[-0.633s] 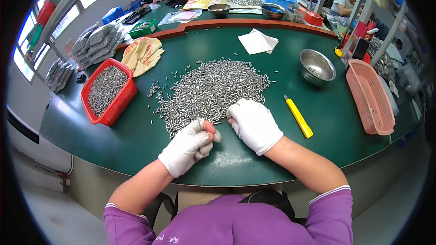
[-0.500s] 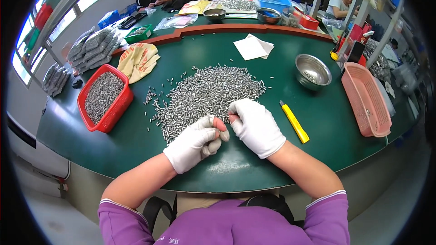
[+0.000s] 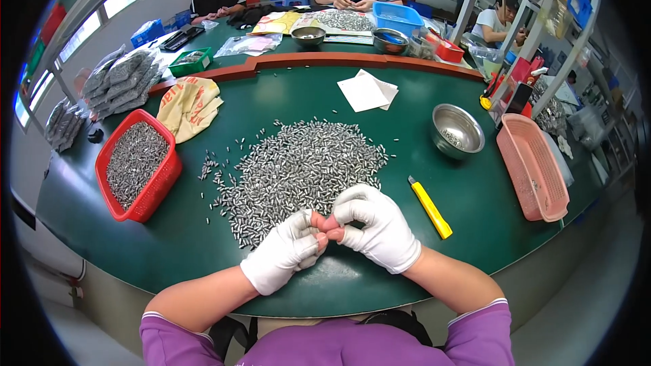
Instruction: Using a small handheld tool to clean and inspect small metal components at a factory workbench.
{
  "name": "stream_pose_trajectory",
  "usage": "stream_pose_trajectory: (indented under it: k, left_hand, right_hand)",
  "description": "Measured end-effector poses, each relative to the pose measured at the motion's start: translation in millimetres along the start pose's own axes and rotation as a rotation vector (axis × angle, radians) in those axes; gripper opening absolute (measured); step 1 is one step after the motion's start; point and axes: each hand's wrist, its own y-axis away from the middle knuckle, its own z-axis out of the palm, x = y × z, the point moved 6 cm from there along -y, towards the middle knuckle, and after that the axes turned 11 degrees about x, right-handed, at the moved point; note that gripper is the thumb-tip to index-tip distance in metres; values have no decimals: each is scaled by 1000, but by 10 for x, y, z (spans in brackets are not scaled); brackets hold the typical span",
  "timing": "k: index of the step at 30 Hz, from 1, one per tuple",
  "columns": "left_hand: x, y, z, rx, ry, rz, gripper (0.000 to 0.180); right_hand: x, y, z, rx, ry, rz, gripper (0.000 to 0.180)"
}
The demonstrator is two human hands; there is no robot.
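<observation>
Sorting of small metal parts at a green worktop [image 3: 203, 244]. The left hand [image 3: 285, 257] and the right hand [image 3: 380, 230], both in white gloves with bare fingertips [image 3: 324, 225], are being held together at the near edge of a heap of small grey metal pieces [image 3: 298, 169]. The fingertips of both hands are being pinched narrowly against each other; whether a piece is being held between them cannot be told, being too small to see. The heap is lying in the middle of the worktop, just beyond the hands. A red tray [image 3: 146, 200] filled with like pieces is standing to the left, a steel bowl [image 3: 458, 130] and a pink basket [image 3: 536, 169] to the right, a yellow knife [image 3: 430, 208] near the right hand. In judgement, the work is best being done low over the worktop, one piece at a time, so that a dropped piece is being caught by the heap.
</observation>
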Motion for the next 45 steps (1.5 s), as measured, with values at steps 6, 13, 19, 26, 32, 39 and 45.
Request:
stream_pose_trajectory:
  k: [6, 13, 19, 26, 32, 39, 45]
  left_hand:
    - [-57, -11, -45, -38, 77, -38, 18]
    - [-24, -69, -9, -95, 144, 21, 17]
    - [-13, -68, -25, -52, 123, 11, 13]
    - [-15, -66, -42, -54, 97, 26, 13]
    - [-19, -80, -48, -33, 105, 17, 16]
    - [-16, -85, -32, -15, 99, 12, 17]
    - [-23, -80, -39, -6, 80, 4, 13]
  right_hand:
    - [99, 58, 62, -75, -138, 131, 18]
    - [75, 37, 40, 8, -103, 187, 24]
    - [11, 13, 21, 28, 35, -104, 21]
    - [-22, 10, 54, 25, 102, -166, 19]
    - [-68, -24, 33, 33, 205, -205, 20]
    - [-71, -10, 42, 25, 231, -245, 19]
    - [-68, -39, 32, 30, 227, -176, 17]
